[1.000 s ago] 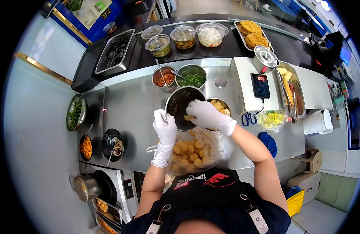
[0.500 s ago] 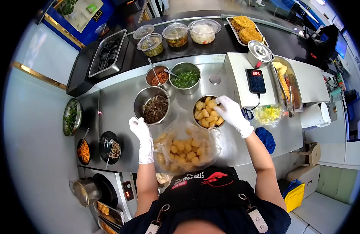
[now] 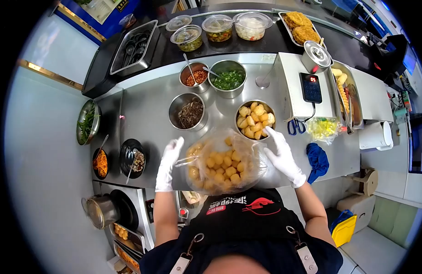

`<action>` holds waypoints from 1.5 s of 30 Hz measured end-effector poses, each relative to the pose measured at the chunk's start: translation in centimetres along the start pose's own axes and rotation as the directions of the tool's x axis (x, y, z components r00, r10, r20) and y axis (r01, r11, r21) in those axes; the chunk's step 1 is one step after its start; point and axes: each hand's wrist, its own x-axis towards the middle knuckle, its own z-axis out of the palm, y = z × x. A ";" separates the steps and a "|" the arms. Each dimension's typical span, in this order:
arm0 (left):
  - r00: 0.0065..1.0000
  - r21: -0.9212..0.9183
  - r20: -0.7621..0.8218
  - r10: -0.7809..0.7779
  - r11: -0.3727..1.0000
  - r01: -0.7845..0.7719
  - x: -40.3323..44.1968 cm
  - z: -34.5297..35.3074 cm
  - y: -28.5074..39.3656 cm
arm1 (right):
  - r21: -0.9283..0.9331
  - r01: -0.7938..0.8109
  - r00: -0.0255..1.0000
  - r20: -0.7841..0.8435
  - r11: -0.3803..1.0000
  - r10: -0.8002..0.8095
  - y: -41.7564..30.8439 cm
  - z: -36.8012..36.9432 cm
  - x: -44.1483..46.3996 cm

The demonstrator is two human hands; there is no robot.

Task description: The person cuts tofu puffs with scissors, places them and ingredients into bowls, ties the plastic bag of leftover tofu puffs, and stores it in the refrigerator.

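Note:
A clear plastic bag of round golden balls (image 3: 224, 166) lies at the front edge of the steel counter. My left hand (image 3: 170, 160), in a white glove, is at the bag's left side, fingers extended and holding nothing. My right hand (image 3: 284, 157), also gloved, is spread beside the bag's right side, below the steel bowl of golden pieces (image 3: 255, 120). Behind the bag stands a steel bowl of dark shreds (image 3: 190, 113). Further back are a bowl of chopped greens (image 3: 228, 80) and a bowl of reddish beans with a spoon (image 3: 196, 77).
Two black bowls (image 3: 132, 158) (image 3: 100, 163) and a bowl of green stalks (image 3: 87, 122) stand at the left. On the right are a white box (image 3: 295, 105), blue scissors (image 3: 296, 126) and a blue cloth (image 3: 317, 160). Lidded tubs (image 3: 253, 28) line the back ledge.
The dark-shred bowl, earlier held tilted by my left hand, now stands released on the counter. My right hand has left the golden-piece bowl, and both hands have moved to the bag's sides.

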 end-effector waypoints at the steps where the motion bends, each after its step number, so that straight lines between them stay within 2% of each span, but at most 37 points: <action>1: 0.992 0.090 0.127 0.018 0.996 -0.029 -2.0 -0.4 0.0 | 0.020 0.025 0.999 0.030 0.999 -0.026 -0.4 0.2 0.3; 2: 0.975 0.053 0.222 -0.017 0.999 0.005 -3.4 -0.9 -1.2 | 0.100 -0.015 0.999 0.043 0.995 0.011 -0.8 0.5 0.7; 3: 0.949 0.019 0.313 -0.045 0.999 0.041 -4.8 -1.3 -1.2 | 0.094 -0.033 0.997 0.078 0.995 0.026 -0.9 0.8 1.1; 4: 0.945 -0.096 0.325 -0.042 0.992 0.077 -6.3 -1.1 -0.9 | 0.090 -0.053 0.992 0.118 0.995 0.042 -1.0 1.1 1.3; 5: 0.962 -0.129 0.271 -0.006 0.991 0.043 -7.1 -1.3 -0.9 | 0.084 -0.071 0.985 0.160 0.994 0.057 -1.3 1.5 1.5; 6: 0.976 -0.161 0.213 0.032 0.987 0.003 -7.5 -1.5 -0.9 | 0.170 -0.017 0.996 0.094 0.985 0.001 -1.8 2.2 2.1; 7: 0.986 -0.191 0.152 0.072 0.981 -0.042 -8.3 -1.7 0.5 | 0.242 -0.042 0.992 0.129 0.969 0.011 -2.4 2.4 2.6; 8: 0.954 -0.219 -0.034 0.298 0.929 -0.298 -9.5 -2.0 1.9 | 0.310 -0.070 0.986 0.164 0.948 0.020 -3.1 2.4 3.1; 9: 0.931 -0.275 -0.163 0.325 0.891 -0.360 -10.7 -2.6 3.9 | 0.374 -0.100 0.979 0.201 0.922 0.025 -4.1 2.2 3.8; 10: 0.908 -0.222 -0.296 0.296 0.904 -0.366 -12.8 -3.0 7.2 | 0.483 -0.108 0.974 0.228 0.869 -0.005 -6.4 1.3 4.7; 11: 0.751 -0.003 -0.347 0.562 0.800 -0.600 -13.9 -4.0 8.9 | 0.530 -0.141 0.957 0.288 0.836 -0.021 -8.9 0.2 5.4; 13: 0.801 -0.366 -0.382 0.461 0.720 -0.589 -16.7 -4.8 11.2 | 0.611 -0.208 0.915 0.398 0.764 -0.069 -13.2 -1.7 6.8; 15: 0.808 -0.611 -0.108 0.579 0.603 -0.514 -18.7 -5.2 13.6 | 0.646 0.107 0.909 0.245 0.756 -0.338 -15.9 -1.2 8.0; 16: 0.862 -0.556 -0.157 0.482 0.678 -0.480 -20.2 -3.8 15.3 | 0.646 0.262 0.868 0.166 0.717 -0.467 -17.1 -0.8 8.5; 17: 0.864 -0.462 -0.159 0.478 0.737 -0.493 -20.2 -3.2 15.0 | 0.579 0.386 0.826 0.129 0.718 -0.548 -18.3 -0.5 8.9; 19: 0.888 -0.349 -0.045 0.457 0.826 -0.442 -22.8 -1.4 17.6 | 0.420 0.615 0.709 0.074 0.667 -0.701 -20.2 0.2 9.5; 22: 0.864 -0.460 0.053 0.501 0.780 -0.424 -23.8 0.3 18.1 | 0.261 0.706 0.666 0.070 0.658 -0.743 -20.3 1.5 9.8; 24: 0.846 -0.508 0.030 0.532 0.738 -0.445 -23.3 0.3 17.8 | 0.630 0.383 0.730 0.241 0.675 -0.640 -19.0 0.9 10.8; 25: 0.841 -0.550 0.002 0.541 0.703 -0.451 -23.5 0.2 18.5 | 0.750 0.175 0.722 0.342 0.638 -0.601 -17.9 0.3 11.2; 27: 0.816 -0.576 -0.026 0.577 0.659 -0.484 -23.7 -0.3 19.6 | 0.823 0.081 0.726 0.338 0.562 -0.599 -11.9 0.2 11.7; 29: 0.787 -0.486 -0.044 0.616 0.675 -0.555 -23.9 -0.9 21.4 | 0.622 0.224 0.724 0.409 0.750 -0.555 -7.4 -0.8 8.7; 31: 0.687 -0.295 -0.013 0.727 0.654 -0.697 -24.0 -0.6 23.3 | 0.353 0.241 0.787 0.475 0.904 -0.395 -3.2 1.6 5.0; 33: 0.653 -0.168 0.100 0.750 0.660 -0.732 -25.3 0.7 26.0 | 0.404 0.299 0.775 0.426 0.864 -0.467 -5.4 1.8 2.7; 34: 0.666 -0.228 0.161 0.729 0.684 -0.693 -25.1 2.2 26.6 | 0.427 0.328 0.769 0.398 0.843 -0.501 -6.9 2.0 1.9; 36: 0.303 0.037 0.220 0.927 0.303 -0.952 -24.5 5.9 27.6 | 0.465 0.380 0.727 0.383 0.799 -0.569 -9.1 2.4 1.6; 37: 0.470 -0.094 0.291 0.833 0.514 -0.852 -25.1 8.1 28.1 | 0.466 0.393 0.701 0.405 0.793 -0.586 -9.7 2.7 1.6; 38: 0.600 -0.199 0.383 0.702 0.697 -0.689 -25.7 10.3 28.6 | 0.463 0.387 0.678 0.443 0.797 -0.587 -9.9 3.0 2.0; 40: 0.506 -0.242 0.497 0.705 0.672 -0.700 -24.9 15.4 26.7 | 0.445 0.354 0.624 0.543 0.823 -0.562 -9.9 3.4 2.7; 42: 0.446 -0.277 0.523 0.726 0.639 -0.717 -24.5 15.9 27.2 | 0.432 0.281 0.563 0.649 0.857 -0.512 -9.7 3.5 3.3; 44: 0.372 -0.377 0.522 0.767 0.599 -0.706 -22.7 15.3 27.5 | 0.471 0.087 0.493 0.745 0.878 -0.449 -9.9 2.8 2.7; 45: 0.174 -0.272 0.418 0.892 0.306 -0.913 -21.5 14.0 28.2 | 0.492 -0.051 0.455 0.786 0.869 -0.418 -10.3 2.1 2.1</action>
